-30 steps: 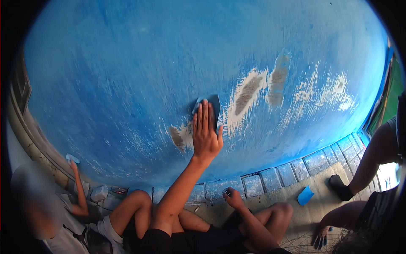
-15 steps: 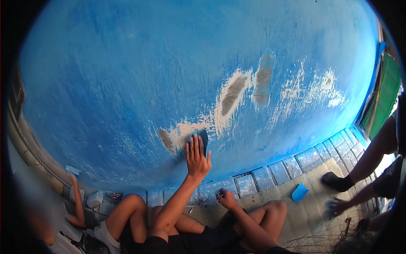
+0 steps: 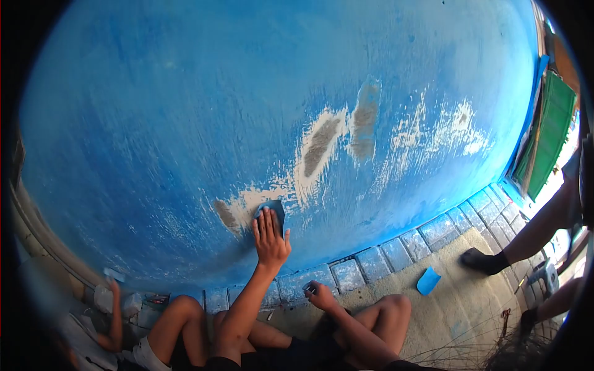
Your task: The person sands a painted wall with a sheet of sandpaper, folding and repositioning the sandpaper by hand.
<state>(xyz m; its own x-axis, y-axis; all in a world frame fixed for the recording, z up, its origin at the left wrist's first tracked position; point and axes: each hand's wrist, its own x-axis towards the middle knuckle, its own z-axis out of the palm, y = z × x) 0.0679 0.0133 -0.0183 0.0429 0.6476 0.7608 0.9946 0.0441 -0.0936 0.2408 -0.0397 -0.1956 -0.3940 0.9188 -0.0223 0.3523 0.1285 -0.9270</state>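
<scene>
My left hand (image 3: pixel 271 243) lies with its fingers flat on a dark sheet of sandpaper (image 3: pixel 277 211), pressing it to the blue wall (image 3: pixel 185 111). Bare white and grey patches show where paint is off the wall around it. Low in front of my bent legs, my right hand (image 3: pixel 322 297) is closed, its fingers round a small item that I cannot make out. Another blue sheet (image 3: pixel 428 281) lies on the mat to the right.
At left, a co-worker's hand (image 3: pixel 115 287) holds a pale block (image 3: pixel 114 274) at the wall. Paving blocks (image 3: pixel 396 253) line the wall's foot, beside a beige mat (image 3: pixel 458 309). Another person's leg (image 3: pixel 535 226) stands at right, near a green panel (image 3: pixel 550 133).
The view has shifted, so the wall sits further left. My left hand and the sandpaper stay at about the same spot on the wall. The other person's hand at right has left the mat.
</scene>
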